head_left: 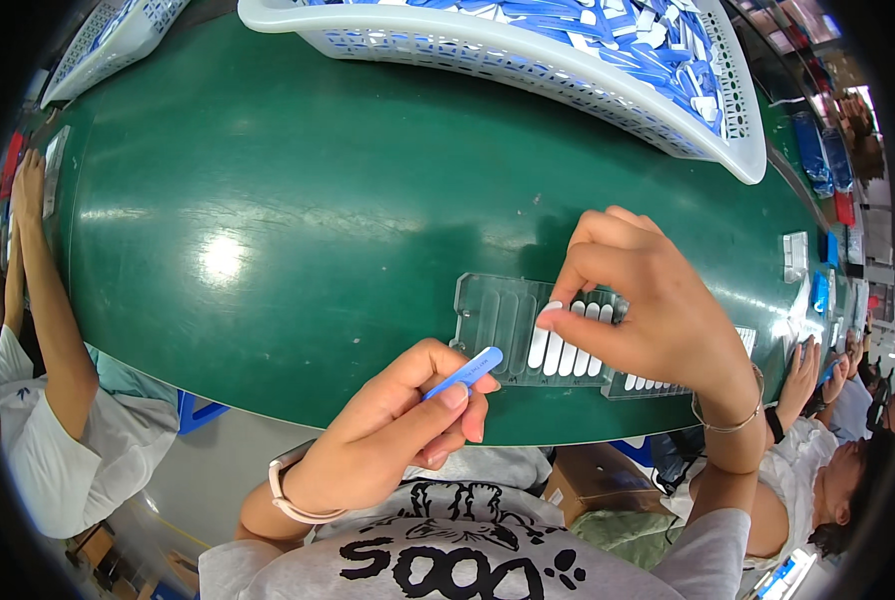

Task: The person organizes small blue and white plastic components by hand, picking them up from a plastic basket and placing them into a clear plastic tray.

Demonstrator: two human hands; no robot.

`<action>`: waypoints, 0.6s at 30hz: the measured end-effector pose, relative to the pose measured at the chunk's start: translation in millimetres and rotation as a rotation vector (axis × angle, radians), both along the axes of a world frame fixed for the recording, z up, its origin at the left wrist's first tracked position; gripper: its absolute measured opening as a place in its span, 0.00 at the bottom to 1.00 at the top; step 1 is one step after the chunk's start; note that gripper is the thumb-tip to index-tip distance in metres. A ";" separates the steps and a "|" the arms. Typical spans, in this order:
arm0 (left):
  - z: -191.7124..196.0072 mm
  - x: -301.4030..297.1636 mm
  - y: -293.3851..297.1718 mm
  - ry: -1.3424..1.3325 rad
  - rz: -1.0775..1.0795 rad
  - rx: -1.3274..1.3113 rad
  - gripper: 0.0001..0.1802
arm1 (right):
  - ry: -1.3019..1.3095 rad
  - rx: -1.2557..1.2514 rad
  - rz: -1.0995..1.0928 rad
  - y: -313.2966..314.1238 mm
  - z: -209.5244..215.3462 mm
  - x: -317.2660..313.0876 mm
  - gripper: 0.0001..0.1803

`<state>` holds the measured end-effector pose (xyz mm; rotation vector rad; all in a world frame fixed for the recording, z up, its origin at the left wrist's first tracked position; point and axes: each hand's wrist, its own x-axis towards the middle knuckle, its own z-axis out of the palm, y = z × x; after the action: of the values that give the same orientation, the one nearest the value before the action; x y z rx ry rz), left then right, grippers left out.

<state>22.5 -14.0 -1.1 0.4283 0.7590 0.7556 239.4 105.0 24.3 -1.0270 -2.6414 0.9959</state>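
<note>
My left hand point(408, 405) pinches a small blue nail file point(473, 370) with rounded ends, its tip pointing up and right. To its right, a clear plastic tray point(476, 335) with long slots lies on the green table. Several white nail files point(580, 350) lie side by side in the tray's right-hand slots; the left slots hold none. My right hand point(633, 290) reaches over the tray, thumb and forefinger closed on the upper end of a white nail file point(540, 348), the leftmost in the row. Its other fingers curl above and hide part of the tray.
A large white perforated basket point(528, 65) full of blue and white strips stands at the far side. Another basket point(118, 50) is at the far left. A second filled tray point(623, 388) sits under my right wrist. Other people's arms point(53, 280) and hands point(798, 380) work at both sides.
</note>
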 end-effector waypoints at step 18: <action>-0.7 2.9 3.1 0.084 -0.045 0.055 0.10 | 0.305 -0.353 -0.181 -29.5 6.1 -20.9 0.06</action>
<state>25.5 -10.9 -1.8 0.5275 0.8063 0.7211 218.5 75.5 30.4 -1.0549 -2.1355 1.4751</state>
